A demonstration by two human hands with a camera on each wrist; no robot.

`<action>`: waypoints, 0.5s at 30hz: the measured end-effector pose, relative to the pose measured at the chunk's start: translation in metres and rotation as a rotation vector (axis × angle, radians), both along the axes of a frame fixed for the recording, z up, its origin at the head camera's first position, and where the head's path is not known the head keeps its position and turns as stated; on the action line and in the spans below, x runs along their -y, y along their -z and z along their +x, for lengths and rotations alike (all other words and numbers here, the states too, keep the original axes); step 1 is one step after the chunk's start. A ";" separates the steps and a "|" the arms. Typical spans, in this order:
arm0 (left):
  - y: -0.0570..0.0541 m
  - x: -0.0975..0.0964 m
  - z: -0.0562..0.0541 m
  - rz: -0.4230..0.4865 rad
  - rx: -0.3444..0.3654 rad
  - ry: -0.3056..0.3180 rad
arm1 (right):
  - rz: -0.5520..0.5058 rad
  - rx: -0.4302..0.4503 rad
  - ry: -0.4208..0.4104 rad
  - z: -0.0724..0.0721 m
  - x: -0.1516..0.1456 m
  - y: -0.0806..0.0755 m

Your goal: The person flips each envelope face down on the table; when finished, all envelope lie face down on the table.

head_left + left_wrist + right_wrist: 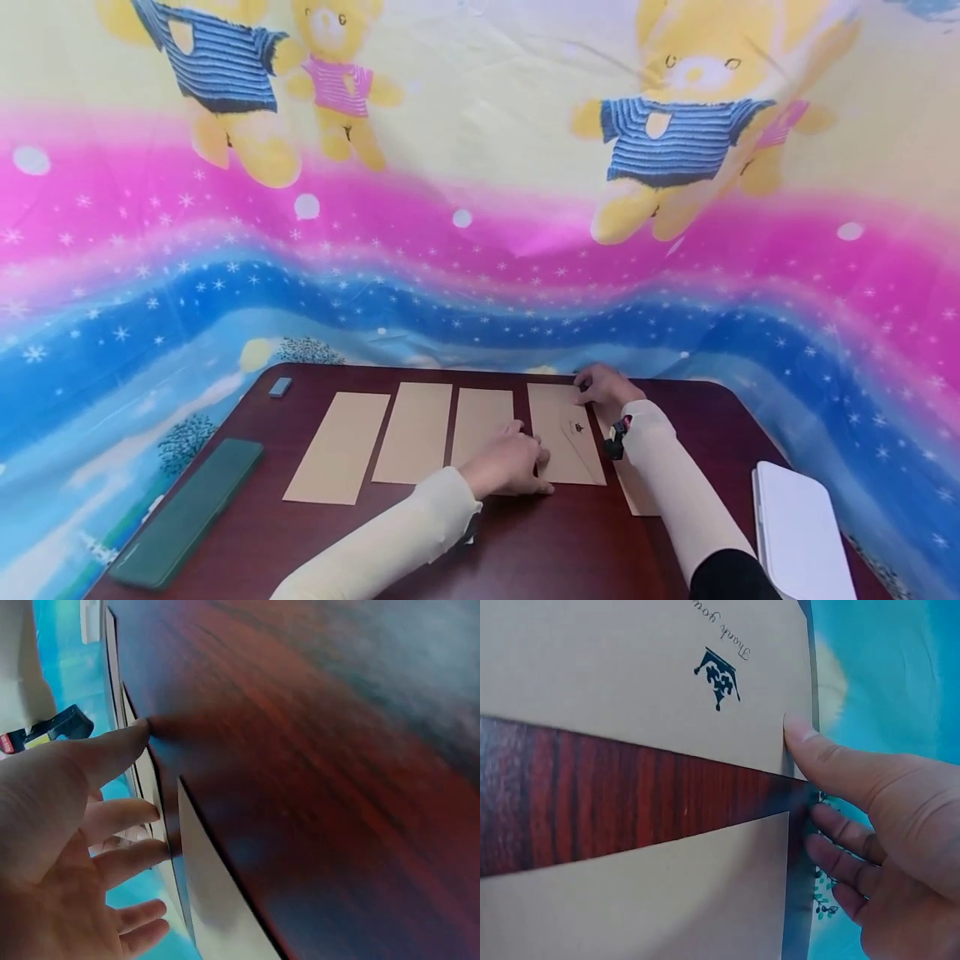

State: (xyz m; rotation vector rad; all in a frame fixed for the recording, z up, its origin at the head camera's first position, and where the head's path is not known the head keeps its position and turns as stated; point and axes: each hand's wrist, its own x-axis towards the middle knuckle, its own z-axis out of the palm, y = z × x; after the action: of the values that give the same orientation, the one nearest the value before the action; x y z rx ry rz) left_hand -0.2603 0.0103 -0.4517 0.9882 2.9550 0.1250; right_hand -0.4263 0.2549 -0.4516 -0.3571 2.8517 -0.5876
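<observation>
From where I stand, five tan paper pieces lie in a row across the dark red bench (558,542), and the person's two hands are both at the fourth from the left, the printed envelope (558,417). That one shows a crown print (718,677) and the words "Thank you". The left hand (508,460) lies across the near part of the third piece (480,417), its fingers reaching the envelope's left edge; its grip is loose, the fingers spread apart. Whether its thumb touches paper or wood, I can't tell. The right hand (609,387) is at the far right corner, thumb stretched onto the paper and the other fingers loosely bent by the bench's far edge, so that grip is slack too. Under the right sleeve (678,479) the fifth piece (633,490) peeks out, a strip of wood between it and the envelope. Off to the left sit the first piece (337,450) and second piece (414,433), then a green case (187,517) and a small grey-blue block (281,387). A white case (804,529) lies at the right, and a bear-patterned cloth (465,258) hangs behind
</observation>
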 end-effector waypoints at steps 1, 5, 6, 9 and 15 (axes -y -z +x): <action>0.000 0.000 0.000 -0.006 -0.026 0.012 | -0.004 0.007 0.004 0.000 0.001 0.000; -0.001 0.003 0.002 0.003 -0.076 0.038 | -0.005 0.015 -0.014 0.003 0.005 -0.003; -0.001 0.004 0.003 0.007 -0.079 0.041 | -0.009 0.021 -0.019 0.004 0.006 -0.004; 0.000 0.005 0.004 0.008 -0.068 0.031 | -0.013 0.039 -0.042 0.006 0.009 -0.008; 0.004 0.004 0.005 -0.006 -0.084 0.037 | 0.019 0.043 -0.044 0.004 0.005 -0.006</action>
State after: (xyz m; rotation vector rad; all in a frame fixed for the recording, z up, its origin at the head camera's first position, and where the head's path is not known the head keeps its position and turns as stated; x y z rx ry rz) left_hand -0.2548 0.0059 -0.4556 1.0731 3.0086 0.0759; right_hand -0.4224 0.2496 -0.4455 -0.3980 2.7987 -0.5529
